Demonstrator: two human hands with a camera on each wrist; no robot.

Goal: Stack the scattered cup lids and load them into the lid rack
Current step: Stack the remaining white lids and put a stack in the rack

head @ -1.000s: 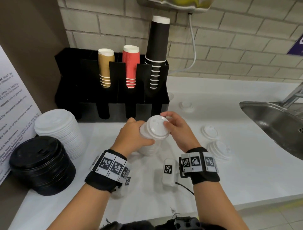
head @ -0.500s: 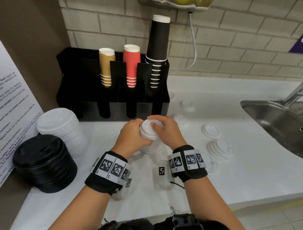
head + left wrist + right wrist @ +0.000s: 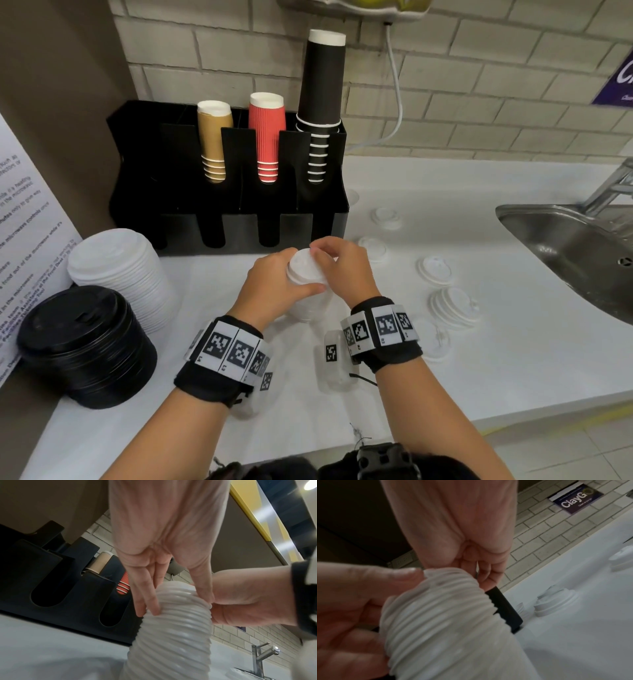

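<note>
Between the two hands, a tall stack of white plastic cup lids (image 3: 306, 291) is standing on the white counter (image 3: 479, 359). The left hand (image 3: 274, 286) is wrapping its fingers round the stack's left side. The right hand (image 3: 344, 270) is curling over the top lid and holding it from the right. Just behind them, the black lid rack (image 3: 226, 192) is holding brown, red and black paper cups. More loose white lids (image 3: 435, 270) are lying to the right, near the metal sink (image 3: 565, 250).
</note>
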